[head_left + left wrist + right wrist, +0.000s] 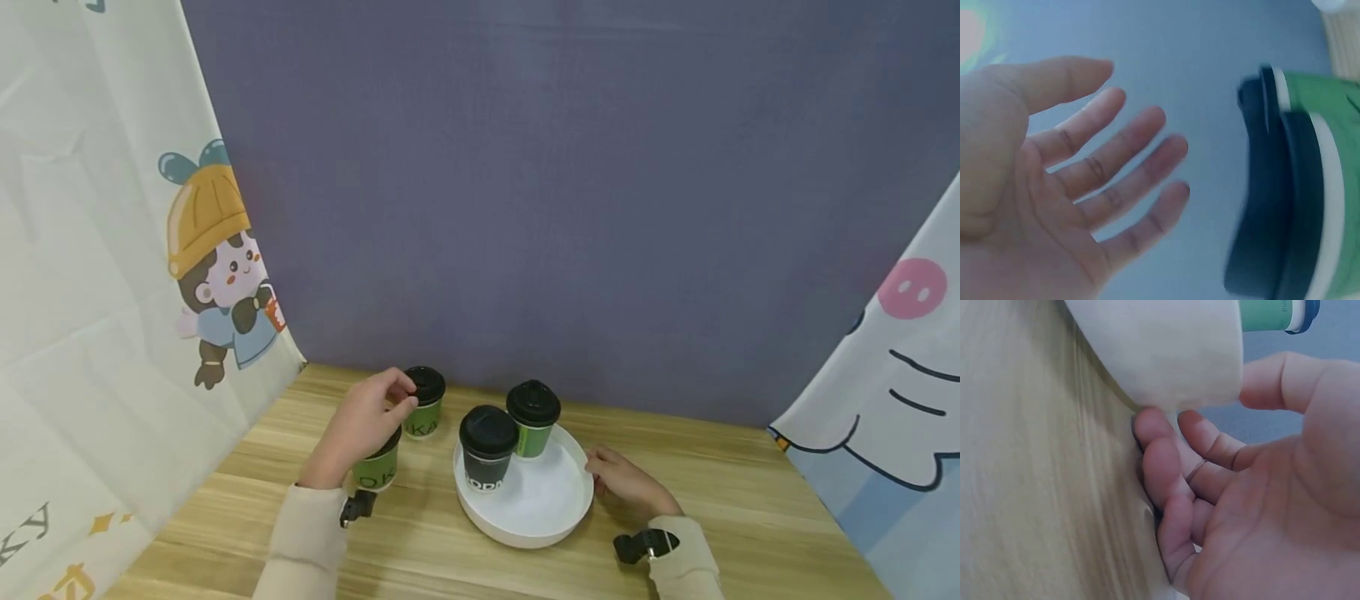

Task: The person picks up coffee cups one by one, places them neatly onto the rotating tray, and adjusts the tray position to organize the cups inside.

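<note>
Over two green paper coffee cups with black lids, the nearer cup (377,472) and the farther cup (424,419), is my left hand (366,418). Its fingers are spread and relaxed in the left wrist view, apart from the lids (1266,187) there. A round white tray (536,517) carries a black coffee cup (484,468) and another green cup (532,442), both upright with black lids. At the tray's right edge, my right hand (628,483) pinches the side wall, thumb at the rim and curled fingers at the base in the right wrist view.
The wooden table (720,483) runs back to a grey-blue cloth (540,208). Printed light curtains hang on the left (97,292) and right (885,400). Black straps (647,544) sit at both wrists.
</note>
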The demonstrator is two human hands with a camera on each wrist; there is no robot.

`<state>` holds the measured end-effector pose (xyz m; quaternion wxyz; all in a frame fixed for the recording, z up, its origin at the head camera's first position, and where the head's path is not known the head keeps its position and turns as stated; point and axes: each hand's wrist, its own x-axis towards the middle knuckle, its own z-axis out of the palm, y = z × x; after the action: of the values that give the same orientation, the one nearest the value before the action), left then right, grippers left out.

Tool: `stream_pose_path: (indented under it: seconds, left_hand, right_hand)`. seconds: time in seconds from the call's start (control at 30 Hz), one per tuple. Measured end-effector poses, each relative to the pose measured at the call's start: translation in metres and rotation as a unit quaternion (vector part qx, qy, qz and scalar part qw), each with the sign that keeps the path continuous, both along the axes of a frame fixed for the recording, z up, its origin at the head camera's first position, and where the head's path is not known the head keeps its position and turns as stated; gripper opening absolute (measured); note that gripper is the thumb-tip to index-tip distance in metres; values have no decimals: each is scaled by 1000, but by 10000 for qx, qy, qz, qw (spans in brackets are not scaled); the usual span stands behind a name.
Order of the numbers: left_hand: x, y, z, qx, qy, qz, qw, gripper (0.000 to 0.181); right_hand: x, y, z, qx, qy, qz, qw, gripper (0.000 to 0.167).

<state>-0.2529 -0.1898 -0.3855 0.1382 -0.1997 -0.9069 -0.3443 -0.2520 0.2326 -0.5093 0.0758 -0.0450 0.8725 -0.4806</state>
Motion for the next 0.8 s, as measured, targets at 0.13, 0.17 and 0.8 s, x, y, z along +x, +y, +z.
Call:
stream_pose_path:
  seconds: [0.13, 0.17, 0.8]
  left_hand:
    - [-6, -14, -5, -296, -64, 188, 9994, 25]
    - [-7, -17, -6, -389, -114, 199, 9990, 28]
    - [-10, -28, -23, -922, -1538, 117, 9837, 84]
  right_hand:
    - [1, 1, 0, -146, -77, 8, 9999, 24]
    - [1, 2, -1, -194, -110, 29, 9997, 24]
    - [6, 5, -6, -674, -133, 253, 9973, 45]
